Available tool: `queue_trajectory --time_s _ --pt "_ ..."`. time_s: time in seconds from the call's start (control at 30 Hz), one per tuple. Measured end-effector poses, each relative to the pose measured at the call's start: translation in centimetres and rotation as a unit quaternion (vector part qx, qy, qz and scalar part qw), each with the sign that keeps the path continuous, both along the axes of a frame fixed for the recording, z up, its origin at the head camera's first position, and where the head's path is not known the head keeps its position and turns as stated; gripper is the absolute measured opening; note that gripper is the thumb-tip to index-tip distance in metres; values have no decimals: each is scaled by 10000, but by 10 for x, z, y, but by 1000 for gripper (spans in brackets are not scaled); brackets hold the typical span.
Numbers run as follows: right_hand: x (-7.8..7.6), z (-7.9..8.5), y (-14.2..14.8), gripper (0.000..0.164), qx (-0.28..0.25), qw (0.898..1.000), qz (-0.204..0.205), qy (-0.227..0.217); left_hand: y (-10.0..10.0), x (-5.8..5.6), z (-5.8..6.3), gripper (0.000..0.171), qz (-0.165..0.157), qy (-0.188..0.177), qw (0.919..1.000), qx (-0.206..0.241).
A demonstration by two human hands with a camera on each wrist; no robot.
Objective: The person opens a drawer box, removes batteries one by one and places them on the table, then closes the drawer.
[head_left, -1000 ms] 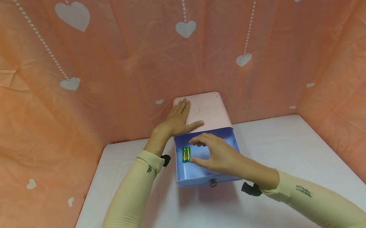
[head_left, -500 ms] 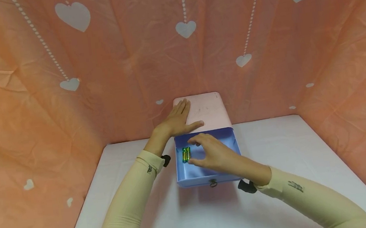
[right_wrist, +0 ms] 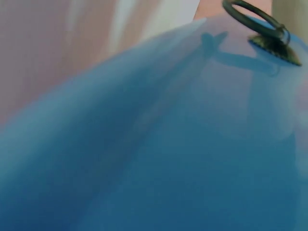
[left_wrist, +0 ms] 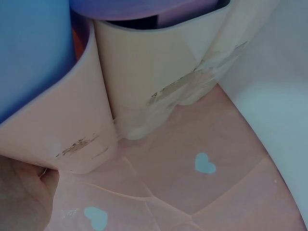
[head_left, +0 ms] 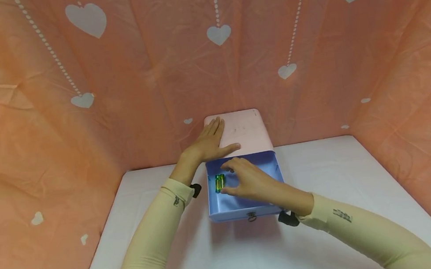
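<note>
In the head view, my left hand (head_left: 209, 146) rests flat on the pink top (head_left: 244, 129) of a box, fingers straight and thumb spread. A blue drawer (head_left: 217, 205) is pulled out of that box. Two green-and-gold batteries (head_left: 220, 183) lie side by side on its left part. My right hand (head_left: 250, 181) is over the drawer, its thumb and fingers in a wide curve just right of the batteries, with nothing gripped. Whether the thumb touches a battery, I cannot tell. The left wrist view shows part of a hand (left_wrist: 24, 192) against the pink casing (left_wrist: 62, 125).
A ring pull (head_left: 252, 216) hangs on the drawer's front; the right wrist view shows this ring (right_wrist: 255, 19) close up. In the left wrist view, a cream casing (left_wrist: 149, 72) adjoins the pink one. Beneath is a white table (head_left: 324, 175), with an orange heart-patterned cloth (head_left: 160, 69) behind.
My right hand has shifted slightly left over the drawer, its thumb closer to the batteries, and its forearm has moved a little left and up. The left hand stays on the pink top.
</note>
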State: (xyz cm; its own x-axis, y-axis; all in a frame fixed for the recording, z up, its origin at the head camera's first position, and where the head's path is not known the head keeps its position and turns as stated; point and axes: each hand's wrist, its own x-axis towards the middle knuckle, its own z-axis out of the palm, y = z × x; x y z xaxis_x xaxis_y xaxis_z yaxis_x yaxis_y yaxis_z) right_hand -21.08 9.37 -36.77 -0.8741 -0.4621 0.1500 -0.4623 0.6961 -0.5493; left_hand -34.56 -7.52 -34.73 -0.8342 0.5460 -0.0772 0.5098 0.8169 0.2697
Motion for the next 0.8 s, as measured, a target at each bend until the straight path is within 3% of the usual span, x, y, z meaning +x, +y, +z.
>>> queue_trajectory --time_s 0.2,0.8 --pt "-3 -1 -1 62 158 9998 -1 -120 -1 6 3 111 -99 30 9997 231" --pt "-10 -5 -2 60 546 9984 92 -134 0 7 3 110 -38 109 9998 160"
